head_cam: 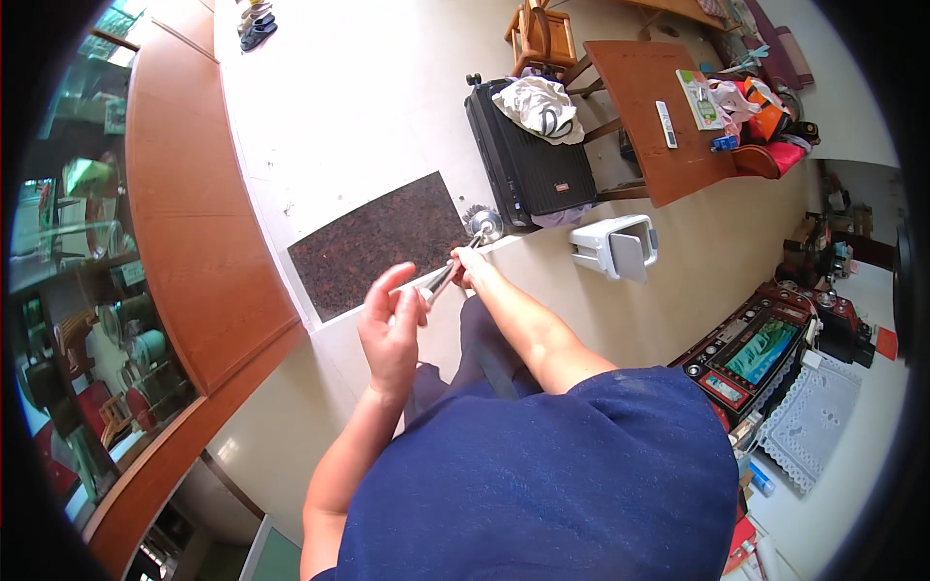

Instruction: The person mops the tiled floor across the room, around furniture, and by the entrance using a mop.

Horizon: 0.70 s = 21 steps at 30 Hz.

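A mop with a round metal head (487,222) and dark fringe stands on the floor, at the edge of a dark speckled stone slab (381,243). Its slim metal handle (439,281) slants back towards me. My right hand (467,267) grips the handle partway along, with the arm stretched forward. Around the white upper end of the handle my left hand (392,319) is loosely curled, its index finger raised off it. The fingers hide part of that end.
A black suitcase (538,163) with a white cloth bag (541,109) on it stands beyond the mop. Nearby are a white plastic bin (614,243) and a wooden table (639,109). A glass-fronted wooden cabinet (192,218) runs along the left. Audio equipment (748,348) stands at right.
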### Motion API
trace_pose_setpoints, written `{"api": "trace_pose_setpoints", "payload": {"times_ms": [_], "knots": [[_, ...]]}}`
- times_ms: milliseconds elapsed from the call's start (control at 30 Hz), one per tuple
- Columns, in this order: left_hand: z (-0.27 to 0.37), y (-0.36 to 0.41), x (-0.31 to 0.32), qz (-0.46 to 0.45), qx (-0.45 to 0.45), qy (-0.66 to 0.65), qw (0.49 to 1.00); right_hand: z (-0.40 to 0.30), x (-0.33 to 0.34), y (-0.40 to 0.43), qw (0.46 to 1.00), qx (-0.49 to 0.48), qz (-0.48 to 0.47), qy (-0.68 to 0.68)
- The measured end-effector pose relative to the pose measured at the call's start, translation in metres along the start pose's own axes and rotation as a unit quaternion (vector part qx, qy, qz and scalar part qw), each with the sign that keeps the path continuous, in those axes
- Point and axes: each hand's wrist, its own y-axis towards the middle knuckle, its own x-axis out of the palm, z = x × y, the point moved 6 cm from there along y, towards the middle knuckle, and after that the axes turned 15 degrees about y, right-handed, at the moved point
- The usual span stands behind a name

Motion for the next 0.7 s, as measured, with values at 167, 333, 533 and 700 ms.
{"api": "trace_pose_setpoints", "payload": {"times_ms": [167,333,533,700], "knots": [[0.022,0.070,0.052,0.006,0.009,0.049,0.999,-0.045,0.050,0.009,0.996,0.046,-0.029,0.074],[0.040,0.070,0.091,-0.027,0.059,0.183,0.981,-0.074,0.087,0.012,0.985,0.019,-0.160,0.057],[0.022,0.072,0.167,-0.138,0.252,0.350,0.892,-0.130,0.133,0.019,0.912,0.245,-0.308,0.112],[0.053,0.053,0.134,-0.047,0.255,0.361,0.896,-0.122,0.175,-0.010,0.938,0.083,-0.326,0.083]]}}
